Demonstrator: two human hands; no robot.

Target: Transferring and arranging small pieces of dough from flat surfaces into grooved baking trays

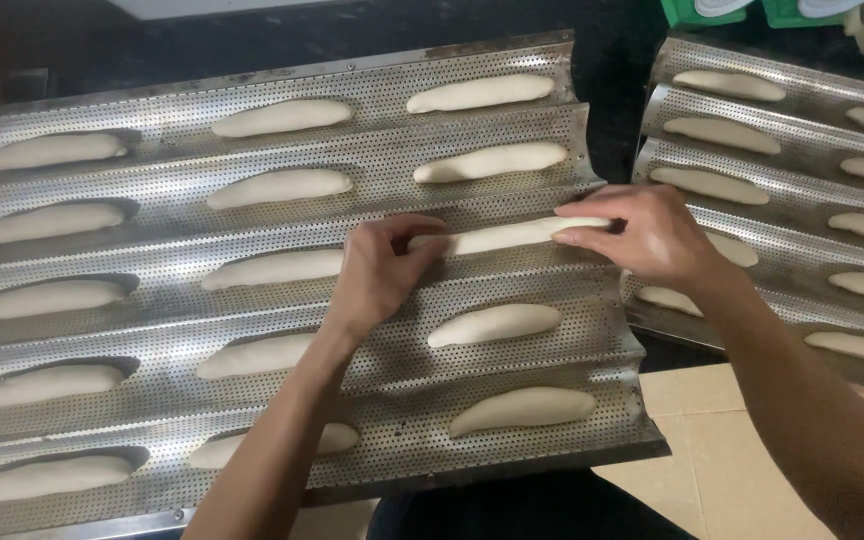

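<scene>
A long, thin piece of pale dough (507, 236) lies in the third groove of a perforated metal baguette tray (392, 395). My left hand (380, 268) pinches its left end. My right hand (652, 235) holds its right end at the tray's right edge. Both hands grip the same dough piece, stretched between them. Other shaped dough pieces fill the grooves, such as one (493, 324) just below my hands and one (490, 162) just above.
A second perforated tray (664, 130) with several dough pieces stands to the right, partly under my right forearm. Dark counter lies behind the trays. Pale tiled floor (692, 460) shows below the tray's near right corner.
</scene>
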